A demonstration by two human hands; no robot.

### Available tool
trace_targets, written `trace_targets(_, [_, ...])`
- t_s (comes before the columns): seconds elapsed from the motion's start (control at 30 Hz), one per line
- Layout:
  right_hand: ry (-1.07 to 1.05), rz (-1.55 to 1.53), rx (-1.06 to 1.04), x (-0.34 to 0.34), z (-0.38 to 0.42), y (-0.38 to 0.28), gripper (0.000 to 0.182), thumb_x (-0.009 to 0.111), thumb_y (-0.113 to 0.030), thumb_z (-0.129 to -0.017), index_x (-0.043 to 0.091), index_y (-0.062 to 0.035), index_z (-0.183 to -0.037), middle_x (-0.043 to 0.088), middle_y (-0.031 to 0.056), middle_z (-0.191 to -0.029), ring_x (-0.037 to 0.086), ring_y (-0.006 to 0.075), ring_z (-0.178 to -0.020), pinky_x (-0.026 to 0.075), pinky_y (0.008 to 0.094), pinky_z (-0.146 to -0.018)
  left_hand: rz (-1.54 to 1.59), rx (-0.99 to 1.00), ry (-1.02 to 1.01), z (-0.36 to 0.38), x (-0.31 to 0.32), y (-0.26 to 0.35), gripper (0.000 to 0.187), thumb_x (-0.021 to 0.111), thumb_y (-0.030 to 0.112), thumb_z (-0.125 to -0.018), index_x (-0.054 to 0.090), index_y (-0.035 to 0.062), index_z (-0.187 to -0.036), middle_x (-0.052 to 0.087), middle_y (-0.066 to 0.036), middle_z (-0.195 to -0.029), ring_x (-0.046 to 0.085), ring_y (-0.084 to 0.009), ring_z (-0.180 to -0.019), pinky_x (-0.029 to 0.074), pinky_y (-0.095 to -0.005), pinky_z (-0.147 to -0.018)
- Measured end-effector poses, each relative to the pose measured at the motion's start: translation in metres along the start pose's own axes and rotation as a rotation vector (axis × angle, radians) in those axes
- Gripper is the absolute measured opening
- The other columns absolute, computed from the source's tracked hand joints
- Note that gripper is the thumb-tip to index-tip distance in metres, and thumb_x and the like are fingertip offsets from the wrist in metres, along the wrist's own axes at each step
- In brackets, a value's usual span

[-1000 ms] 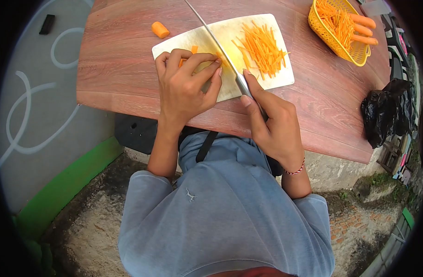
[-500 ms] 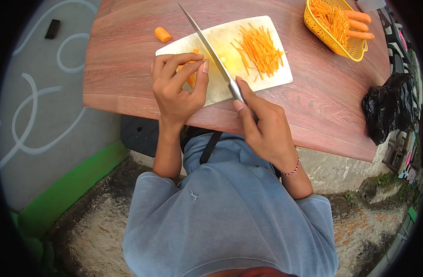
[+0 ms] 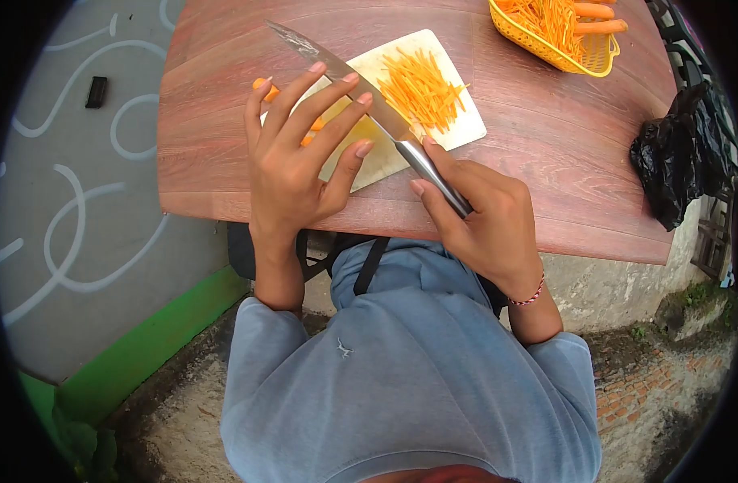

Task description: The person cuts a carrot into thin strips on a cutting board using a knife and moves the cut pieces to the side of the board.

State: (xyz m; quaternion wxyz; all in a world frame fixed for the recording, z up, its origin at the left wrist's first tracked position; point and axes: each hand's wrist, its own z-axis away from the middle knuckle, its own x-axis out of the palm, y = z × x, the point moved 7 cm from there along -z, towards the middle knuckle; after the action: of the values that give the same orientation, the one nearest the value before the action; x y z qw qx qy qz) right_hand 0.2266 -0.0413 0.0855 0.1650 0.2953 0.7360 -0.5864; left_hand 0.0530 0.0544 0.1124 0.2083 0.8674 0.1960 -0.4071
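Hands hover over the cutting board (image 3: 457, 129): the right hand (image 3: 485, 217) grips a knife (image 3: 361, 92) angled above it, the left hand (image 3: 292, 161) spreads open, empty, over carrot pieces (image 3: 308, 138) beside carrot strips (image 3: 421, 88).

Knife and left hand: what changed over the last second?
The left hand let go of the carrot piece it was pinning on the cutting board; its fingers now spread open near the blade. The knife swung its tip leftward, lying flatter across the board. The right hand keeps its grip on the handle. The carrot strips and yellow basket are undisturbed.
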Motion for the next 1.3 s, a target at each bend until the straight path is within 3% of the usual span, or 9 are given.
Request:
trace_targets(0.07, [0.017, 0.023, -0.024, -0.005, 0.002, 0.0, 0.04, 0.079, -0.015, -0.093, 0.074, -0.0035, -0.131, 0.074, 0.0139, -0.085, 0.072, 0.0317, -0.069, 0.056, 0.0415, -0.06, -0.044, 0.065, -0.134, -0.008, 0.014, 0.005, 0.037, 0.075, 0.034, -0.095, 0.079, 0.016, -0.128, 0.074, -0.002, -0.133, 0.061, -0.0263, -0.137, 0.024, -0.0577, -0.125])
trace_targets(0.27, [0.017, 0.163, -0.092, -0.014, 0.004, 0.002, 0.043, 0.08, -0.02, -0.091, 0.074, -0.0067, -0.132, 0.069, 0.0066, -0.078, 0.069, 0.0259, -0.065, 0.053, 0.0407, -0.055, -0.046, 0.216, -0.229, -0.03, 0.038, 0.018, 0.045, 0.076, 0.053, -0.091, 0.081, 0.0159, -0.115, 0.075, 0.001, -0.121, 0.064, -0.0236, -0.13, 0.022, -0.0684, -0.121])
trace_targets(0.4, [-0.01, 0.197, -0.085, -0.014, 0.003, 0.001, 0.043, 0.081, -0.017, -0.09, 0.075, -0.0076, -0.131, 0.072, 0.0087, -0.083, 0.071, 0.0264, -0.068, 0.055, 0.039, -0.059, -0.106, 0.192, -0.328, -0.039, 0.052, 0.017, 0.046, 0.071, 0.051, -0.095, 0.08, 0.0165, -0.124, 0.075, 0.0, -0.127, 0.062, -0.0267, -0.133, 0.014, -0.0686, -0.124])
trace_targets(0.5, [-0.005, 0.165, -0.083, -0.012, 0.006, 0.006, 0.043, 0.081, -0.016, -0.09, 0.074, -0.0074, -0.132, 0.073, 0.0094, -0.084, 0.071, 0.0269, -0.068, 0.055, 0.0391, -0.06, -0.093, 0.206, -0.224, -0.043, 0.045, 0.016, 0.047, 0.073, 0.056, -0.094, 0.08, 0.0149, -0.117, 0.075, 0.0, -0.121, 0.061, -0.0242, -0.132, 0.016, -0.0674, -0.122])
trace_targets(0.7, [0.021, -0.038, -0.019, -0.018, 0.01, 0.02, 0.043, 0.08, -0.015, -0.093, 0.073, -0.0021, -0.134, 0.074, 0.0146, -0.086, 0.07, 0.0228, -0.067, 0.053, 0.036, -0.06, -0.025, 0.073, 0.145, -0.025, -0.013, -0.029, 0.015, 0.078, 0.02, -0.097, 0.076, 0.0082, -0.106, 0.076, -0.008, -0.108, 0.07, -0.0253, -0.109, 0.045, -0.0482, -0.104])
trace_targets(0.77, [0.002, -0.103, 0.013, -0.014, 0.008, 0.021, 0.044, 0.082, -0.013, -0.094, 0.072, -0.0003, -0.135, 0.078, 0.0185, -0.092, 0.071, 0.0168, -0.068, 0.053, 0.0308, -0.061, 0.087, -0.268, 0.131, -0.009, -0.02, -0.056, 0.009, 0.078, 0.007, -0.093, 0.073, 0.0032, -0.1, 0.076, -0.011, -0.102, 0.071, -0.0277, -0.099, 0.052, -0.0396, -0.085])
trace_targets(0.83, [-0.029, -0.26, 0.119, -0.005, 0.009, 0.028, 0.041, 0.076, -0.016, -0.098, 0.071, 0.0054, -0.133, 0.075, 0.0239, -0.094, 0.072, 0.0307, -0.071, 0.055, 0.0367, -0.067, 0.066, -0.322, 0.086, 0.005, -0.019, -0.065, 0.013, 0.077, 0.009, -0.094, 0.074, 0.0015, -0.103, 0.076, -0.012, -0.103, 0.07, -0.03, -0.097, 0.053, -0.0384, -0.082])
trace_targets(1.03, [-0.139, -0.507, 0.215, 0.036, 0.018, 0.048, 0.043, 0.075, -0.017, -0.099, 0.069, 0.0075, -0.135, 0.076, 0.0288, -0.107, 0.076, 0.0299, -0.083, 0.057, 0.0362, -0.078, 0.028, -0.265, -0.221, 0.032, 0.011, -0.067, 0.025, 0.083, 0.014, -0.088, 0.079, 0.0038, -0.11, 0.074, -0.013, -0.113, 0.066, -0.0327, -0.107, 0.053, -0.0428, -0.091])
trace_targets(1.3, [-0.164, -0.487, 0.24, 0.038, 0.018, 0.049, 0.043, 0.075, -0.017, -0.1, 0.069, 0.0067, -0.135, 0.076, 0.0288, -0.108, 0.077, 0.0311, -0.086, 0.057, 0.0372, -0.079, 0.101, -0.353, -0.252, 0.031, 0.018, -0.068, 0.018, 0.084, 0.011, -0.085, 0.073, 0.0029, -0.096, 0.07, -0.01, -0.102, 0.064, -0.0326, -0.101, 0.052, -0.0442, -0.092])
